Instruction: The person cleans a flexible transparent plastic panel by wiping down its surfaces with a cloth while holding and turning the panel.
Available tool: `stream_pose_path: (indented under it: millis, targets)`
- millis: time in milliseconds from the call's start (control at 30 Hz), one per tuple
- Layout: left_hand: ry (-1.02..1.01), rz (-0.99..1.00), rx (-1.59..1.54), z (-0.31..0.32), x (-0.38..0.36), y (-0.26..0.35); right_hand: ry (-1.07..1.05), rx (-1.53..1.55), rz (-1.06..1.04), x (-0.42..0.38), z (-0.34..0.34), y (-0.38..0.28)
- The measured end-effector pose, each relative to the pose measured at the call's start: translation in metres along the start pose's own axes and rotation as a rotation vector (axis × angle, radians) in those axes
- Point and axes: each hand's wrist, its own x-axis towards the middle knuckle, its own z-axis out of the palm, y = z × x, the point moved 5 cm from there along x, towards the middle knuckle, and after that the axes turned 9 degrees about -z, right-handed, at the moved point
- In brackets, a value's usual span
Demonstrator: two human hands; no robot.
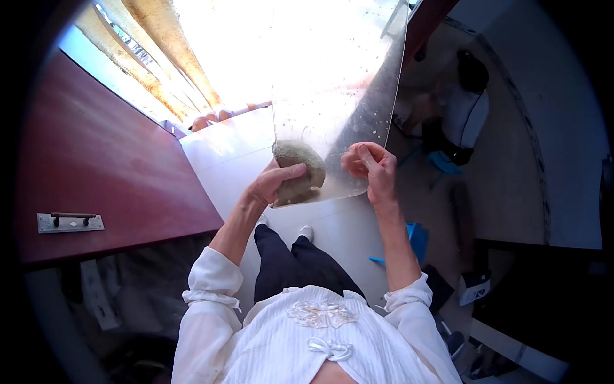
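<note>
A large clear plastic bag stretches up from my two hands into the bright light, with small specks on its surface. Inside its lower left corner lies a greenish, clump-like thing. My left hand grips that corner, thumb on top over the clump. At the bag's lower right edge is my right hand, its thumb and fingers pinched together on the plastic.
A dark red door panel with a metal handle stands at the left. Pale hanging strips are at the upper left. Another person sits at the right, near a blue stool. Something blue is beside my right forearm.
</note>
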Motion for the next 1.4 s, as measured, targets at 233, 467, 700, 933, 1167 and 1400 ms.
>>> stream_pose_path:
  millis: [233, 467, 700, 933, 1167, 1400]
  targets:
    - [0.127, 0.087, -0.095, -0.018, -0.004, -0.010, 0.014, 0.002, 0.024, -0.003, 0.005, -0.002]
    - [0.441, 0.156, -0.161, -0.011, -0.021, -0.008, -0.380, 0.112, 0.045, -0.016, 0.006, -0.014]
    - [0.783, 0.463, 0.137, -0.023, -0.034, 0.013, -0.580, -0.026, 0.049, -0.035, 0.026, -0.028]
    - [1.101, 1.087, 0.678, 0.013, -0.080, -0.013, -0.429, -0.235, -0.001, -0.049, 0.025, -0.025]
    - [1.013, 0.388, 0.852, 0.015, -0.028, -0.015, -0.377, -0.224, -0.059, -0.061, 0.034, -0.030]
    - [0.795, 0.753, 0.920, 0.028, -0.041, -0.036, -0.301, -0.249, -0.051, -0.067, 0.025, -0.030]
